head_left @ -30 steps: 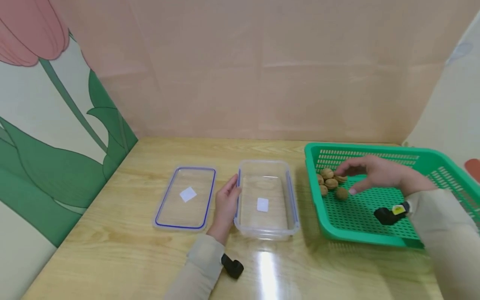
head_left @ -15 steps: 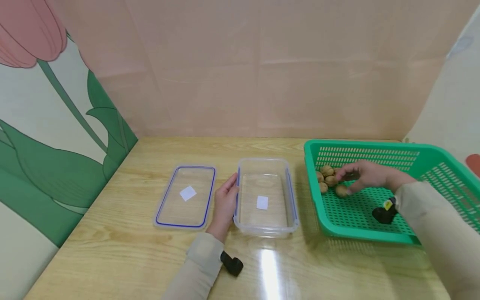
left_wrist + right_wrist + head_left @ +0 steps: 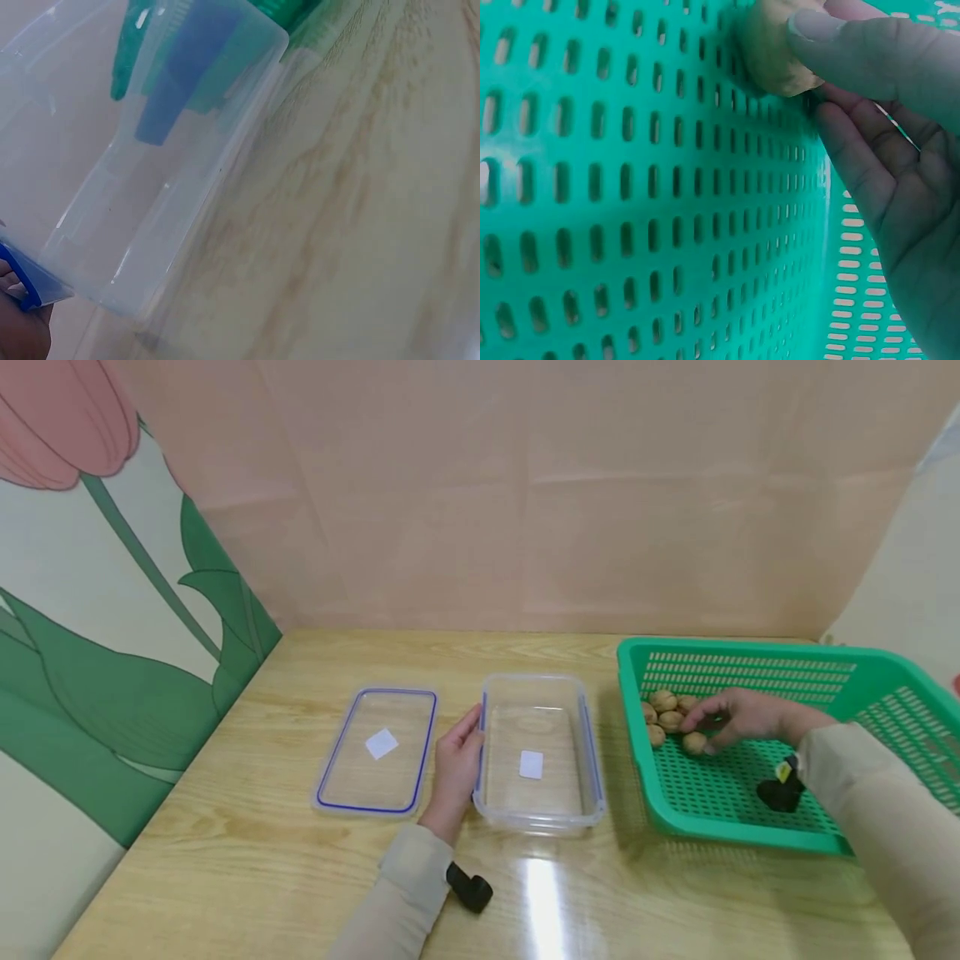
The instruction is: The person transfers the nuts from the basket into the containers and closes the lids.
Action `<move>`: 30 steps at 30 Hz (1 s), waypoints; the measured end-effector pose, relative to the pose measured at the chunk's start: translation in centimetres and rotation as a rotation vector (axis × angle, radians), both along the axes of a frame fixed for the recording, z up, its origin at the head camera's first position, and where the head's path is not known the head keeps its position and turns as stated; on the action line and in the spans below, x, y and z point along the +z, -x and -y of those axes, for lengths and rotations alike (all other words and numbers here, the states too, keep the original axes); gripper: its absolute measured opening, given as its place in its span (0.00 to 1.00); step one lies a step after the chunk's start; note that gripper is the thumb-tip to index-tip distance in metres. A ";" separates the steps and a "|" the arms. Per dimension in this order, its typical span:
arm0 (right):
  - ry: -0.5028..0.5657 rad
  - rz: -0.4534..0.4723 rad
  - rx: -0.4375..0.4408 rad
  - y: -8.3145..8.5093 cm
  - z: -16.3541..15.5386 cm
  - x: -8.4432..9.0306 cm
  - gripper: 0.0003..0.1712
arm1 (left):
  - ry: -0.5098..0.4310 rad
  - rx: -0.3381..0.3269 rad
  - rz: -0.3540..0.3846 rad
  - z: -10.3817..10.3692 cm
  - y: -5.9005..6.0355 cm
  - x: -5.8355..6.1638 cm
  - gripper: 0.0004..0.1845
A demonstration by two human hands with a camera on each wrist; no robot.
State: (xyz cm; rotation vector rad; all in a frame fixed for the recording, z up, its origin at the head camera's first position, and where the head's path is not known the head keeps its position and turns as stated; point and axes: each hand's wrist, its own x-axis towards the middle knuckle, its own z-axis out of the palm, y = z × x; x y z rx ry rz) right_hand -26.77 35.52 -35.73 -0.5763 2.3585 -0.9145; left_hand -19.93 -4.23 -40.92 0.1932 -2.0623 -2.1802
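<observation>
Inside the green basket (image 3: pixel 652 793), my right hand (image 3: pixel 746 714) pinches a walnut (image 3: pixel 695 743) between thumb and fingers. The right wrist view shows the thumb (image 3: pixel 877 49) on this walnut (image 3: pixel 776 52), close to the perforated plastic. Several other walnuts (image 3: pixel 670 721) lie grouped at the basket's left side. My left hand (image 3: pixel 456 768) rests against the left side of a clear plastic container (image 3: pixel 558 739), its fingers extended along the wall. In the left wrist view, part of that hand (image 3: pixel 22 334) shows beside a blue-edged latch flap (image 3: pixel 30 289); most of its fingers are hidden.
A clear lid (image 3: pixel 352 777) with a blue seal lies flat left of the container. White labels mark the lid and the container. The wooden table (image 3: pixel 262 860) meets a pinkish backdrop (image 3: pixel 420 527) behind. A tulip-patterned panel (image 3: pixel 127 693) stands on the left.
My right hand has lowered and moved in on the walnut, its thumb and fingers now closing around it. The left hand stays at the container. The view shifts slightly.
</observation>
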 end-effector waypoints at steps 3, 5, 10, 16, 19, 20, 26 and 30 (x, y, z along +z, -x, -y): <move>-0.002 0.012 0.012 0.2 -0.2 -0.3 0.25 | 0.024 -0.001 -0.014 0.0 0.0 0.0 0.21; -0.003 0.010 0.019 0.2 -0.2 -0.5 0.25 | 0.039 -0.001 -0.019 0.0 0.0 0.0 0.21; 0.000 -0.012 0.052 0.4 -0.3 -0.8 0.26 | 0.042 -0.003 -0.006 0.0 -0.1 0.0 0.21; -0.006 -0.028 0.076 0.5 -0.2 -1.0 0.24 | 0.027 -0.003 -0.011 0.0 0.1 -0.3 0.21; -0.012 -0.028 0.085 0.5 -0.1 -1.0 0.23 | 0.023 -0.002 -0.009 0.0 0.1 -0.3 0.21; -0.016 -0.025 0.086 0.5 -0.1 -1.0 0.23 | 0.023 -0.001 -0.010 0.0 0.1 -0.3 0.21; -0.031 -0.014 0.103 0.8 -0.4 -0.9 0.21 | 0.037 0.009 -0.035 0.0 0.1 -0.2 0.21; -0.020 -0.010 0.104 1.0 -1.0 -0.7 0.20 | 0.038 0.005 -0.024 0.0 0.0 -0.1 0.21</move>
